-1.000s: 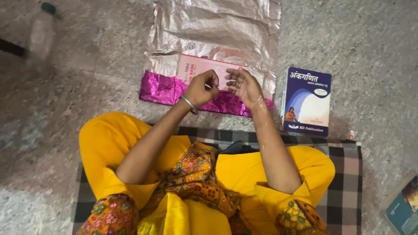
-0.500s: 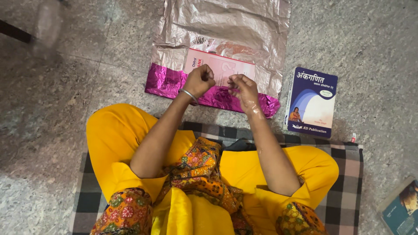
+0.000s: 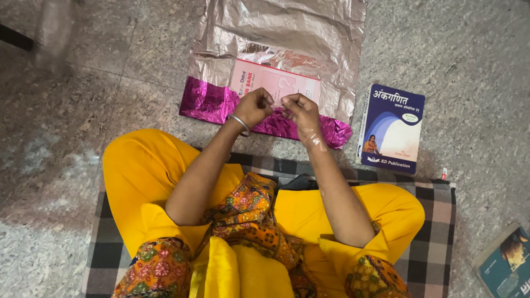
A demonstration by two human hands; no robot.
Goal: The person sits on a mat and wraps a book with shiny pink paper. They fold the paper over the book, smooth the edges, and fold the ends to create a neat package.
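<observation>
My left hand (image 3: 255, 106), with a metal bangle at the wrist, and my right hand (image 3: 301, 110) meet fingertip to fingertip. They pinch what looks like a small clear strip (image 3: 279, 105) between them; it is hard to make out. Shiny clear strips also stick to my right forearm (image 3: 314, 139). Both hands hover over a pink book (image 3: 276, 83). The book lies on a crinkled foil wrapping sheet (image 3: 287, 33), silver on its upper face and magenta where its near edge (image 3: 210, 104) folds over.
A blue-and-white book (image 3: 391, 128) lies on the stone floor to the right. I sit cross-legged in yellow clothes on a plaid mat (image 3: 436, 221). A teal book (image 3: 508, 259) lies at the lower right, and a blurred plastic bottle (image 3: 52, 27) at the upper left.
My right hand went from open fingers to a pinch and closed in on my left hand. The two hands now touch at the fingertips over the pink book.
</observation>
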